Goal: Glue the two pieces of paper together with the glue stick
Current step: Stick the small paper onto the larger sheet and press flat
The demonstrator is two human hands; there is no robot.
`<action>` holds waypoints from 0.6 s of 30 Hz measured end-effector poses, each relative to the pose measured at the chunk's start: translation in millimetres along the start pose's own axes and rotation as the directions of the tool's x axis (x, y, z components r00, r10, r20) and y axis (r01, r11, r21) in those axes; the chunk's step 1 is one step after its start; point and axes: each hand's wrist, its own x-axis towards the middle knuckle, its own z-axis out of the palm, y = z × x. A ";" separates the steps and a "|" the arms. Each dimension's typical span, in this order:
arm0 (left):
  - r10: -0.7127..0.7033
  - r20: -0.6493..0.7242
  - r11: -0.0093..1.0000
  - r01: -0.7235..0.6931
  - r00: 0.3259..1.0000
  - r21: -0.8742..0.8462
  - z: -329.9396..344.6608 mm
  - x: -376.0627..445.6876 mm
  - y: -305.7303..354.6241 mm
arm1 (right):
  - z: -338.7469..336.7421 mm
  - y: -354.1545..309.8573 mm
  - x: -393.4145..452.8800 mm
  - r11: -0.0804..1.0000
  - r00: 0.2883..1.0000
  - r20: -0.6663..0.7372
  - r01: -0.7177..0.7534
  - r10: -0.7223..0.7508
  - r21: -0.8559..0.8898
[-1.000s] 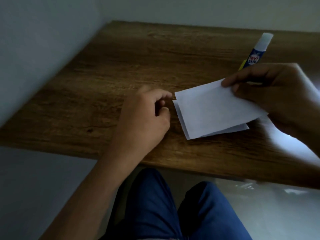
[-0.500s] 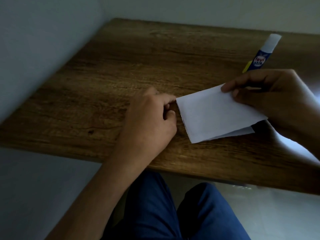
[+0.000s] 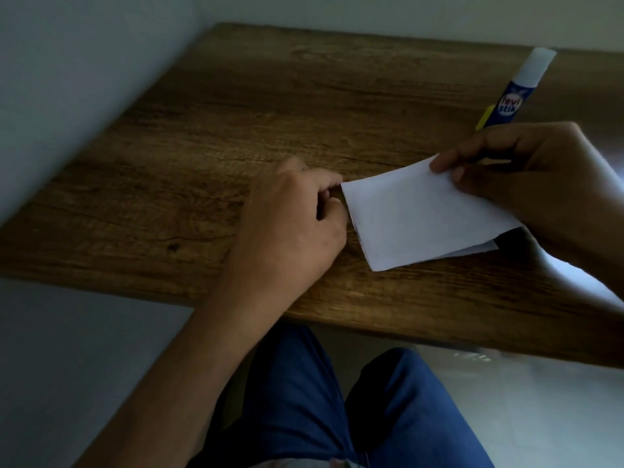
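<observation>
- Two sheets of white paper lie stacked on a wooden table [image 3: 236,106], the top sheet [image 3: 415,214] covering nearly all of the bottom sheet [image 3: 479,248], which peeks out only as a thin sliver at the corner nearest the right wrist.
- Right hand [image 3: 526,177]: thumb and forefinger are pinched together on the far right corner of the top sheet, lifting that side slightly off the sheet beneath; a dark gap shows under the raised edge.
- Left hand [image 3: 297,224]: resting on the table just left of the paper, fingers curled inward, with fingertips touching the paper's left edge. Whether they actually grip the edge or merely press against it cannot be told.
- Glue stick [image 3: 516,92]: lying on the table just beyond the right hand's knuckles, its blue and yellow body partly hidden by that hand, its white capped end pointing away from the person. Neither hand touches it.
- Surface: dark brown wood-grain top, its near edge running below both wrists, with a small dark knot well left of the left hand.
- Room: dim light; a pale grey wall [image 3: 84,79] meets the table on the left-hand side and along the far edge. Below the table edge, blue trousers [image 3: 304,400] cover the person's knees, and a pale glossy floor [image 3: 540,400] shows under the right forearm.
</observation>
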 end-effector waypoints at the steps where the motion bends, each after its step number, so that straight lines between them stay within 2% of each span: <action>1: 0.000 0.001 1.000 0.000 1.000 0.000 -0.1 0.0 0.0 | 0.2 -0.8 -0.1 1.000 1.000 0.004 0.003 -0.003 -0.001; 6: 0.027 0.054 1.000 -0.026 0.998 -0.014 -0.9 -0.5 1.7 | -0.4 -3.4 -1.6 1.000 1.000 0.006 -0.002 0.002 -0.026; 15: 0.019 0.141 0.995 -0.033 0.990 0.098 0.0 -0.8 3.6 | -0.9 -10.2 -6.8 0.992 1.000 -0.011 -0.016 0.015 -0.122; 18: -0.002 0.213 0.995 -0.020 0.977 0.099 -3.8 0.4 3.8 | -1.2 -13.8 -9.4 0.986 0.999 -0.013 -0.035 0.033 -0.163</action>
